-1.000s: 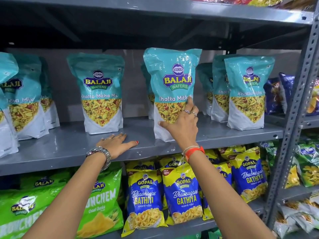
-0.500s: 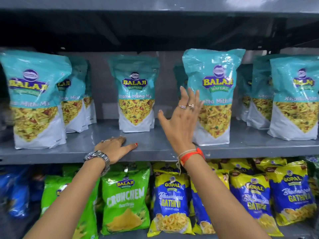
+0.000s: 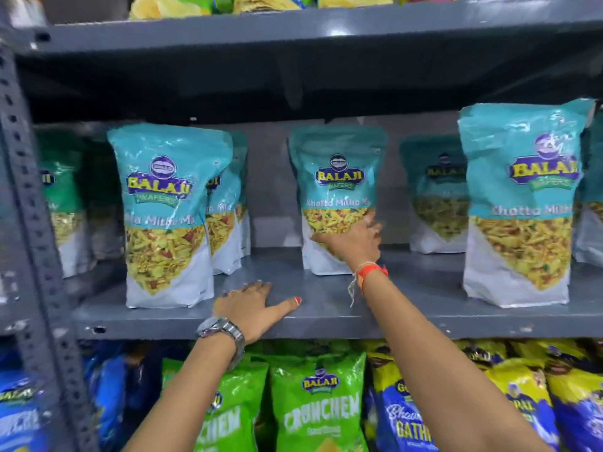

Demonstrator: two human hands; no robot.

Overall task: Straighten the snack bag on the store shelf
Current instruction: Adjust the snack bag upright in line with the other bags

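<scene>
1. While my right hand (image 3: pixel 350 241) lies against the lower front of the teal and white plastic snack bag (image 3: pixel 336 190), at about 12 o'clock from the middle of the view, its fingers are spread over the printed snack picture; the hand is blurred, so I cannot tell if it grips the bag or only touches it.
2. This bag stands upright on the grey metal shelf (image 3: pixel 326 318), set back from the front edge.
3. My left hand (image 3: pixel 253 305) rests flat and open on the shelf at about 7 o'clock from the bag, fingers apart, holding nothing. A silver metal wristwatch (image 3: pixel 222 331) is on its wrist.
4. An orange thread band (image 3: pixel 372 272) is on the right wrist.
5. A same-looking teal bag (image 3: pixel 166 216) stands at 9 o'clock from the touched bag, nearer the front edge, and another teal bag (image 3: pixel 518 207) at 3 o'clock.
6. Below, at 6 o'clock, I see a green "Crunchem" bag (image 3: pixel 319 402).
</scene>
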